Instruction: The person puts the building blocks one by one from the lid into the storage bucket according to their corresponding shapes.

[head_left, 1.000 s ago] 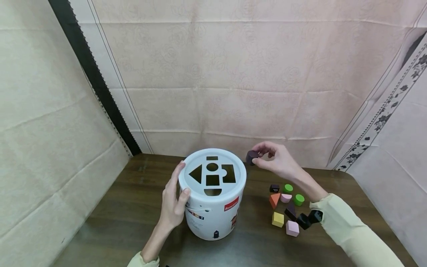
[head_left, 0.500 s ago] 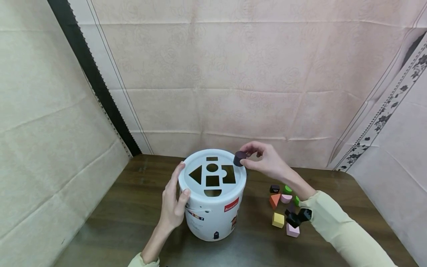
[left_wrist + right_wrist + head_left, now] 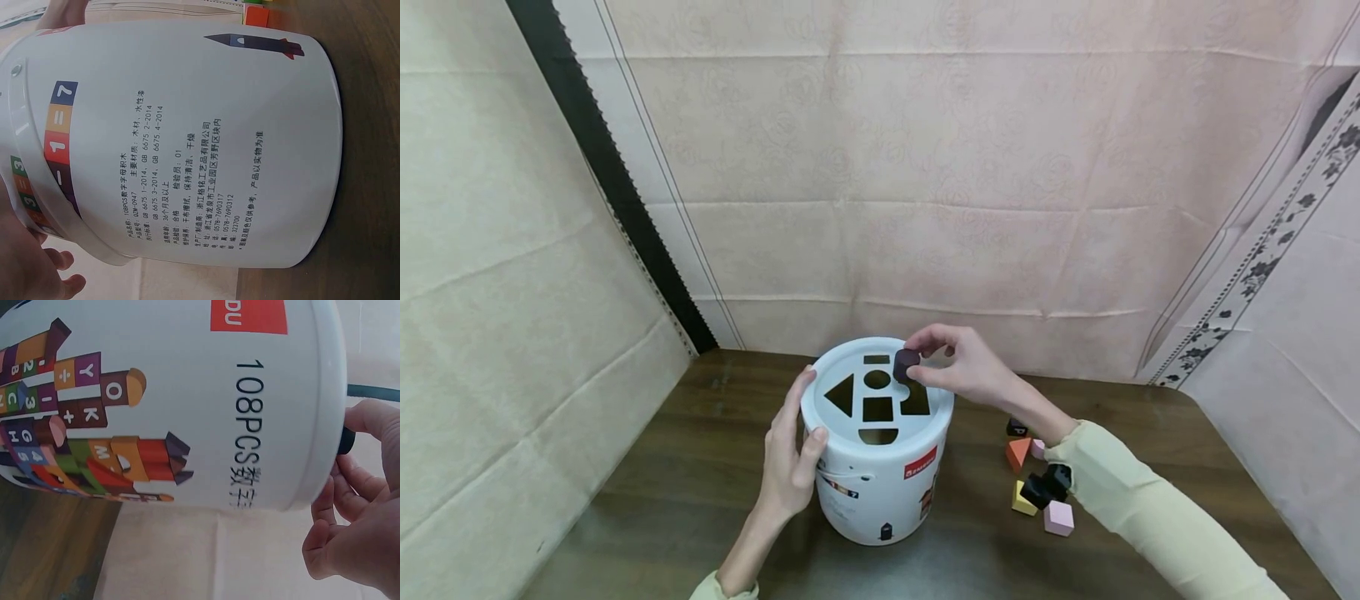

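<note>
A white bucket [image 3: 880, 504] stands upright on the table, its pale lid [image 3: 835, 429] cut with triangle, round, square and other shaped holes. My left hand [image 3: 792, 454] holds the bucket's left side at the lid's edge, thumb towards the front. Over the right rear part of the lid, my right hand [image 3: 966, 367] pinches a dark purple, rounded block [image 3: 906, 364] between thumb and fingers. The block is beside the round hole; whether it touches the lid I cannot tell. In the right wrist view only a bit of the block [image 3: 346, 441] shows past the rim.
Right of the bucket lie loose blocks: orange triangle [image 3: 1018, 452], yellow [image 3: 1022, 500], pink cube [image 3: 1058, 518] and a black one [image 3: 1017, 427]. My right forearm and its black wrist device [image 3: 1047, 487] cover others. A cloth wall [image 3: 880, 250] rises behind the table.
My right hand has carried the dark purple block leftward, from right of the bucket to over the lid. My left hand and the bucket stay in place.
</note>
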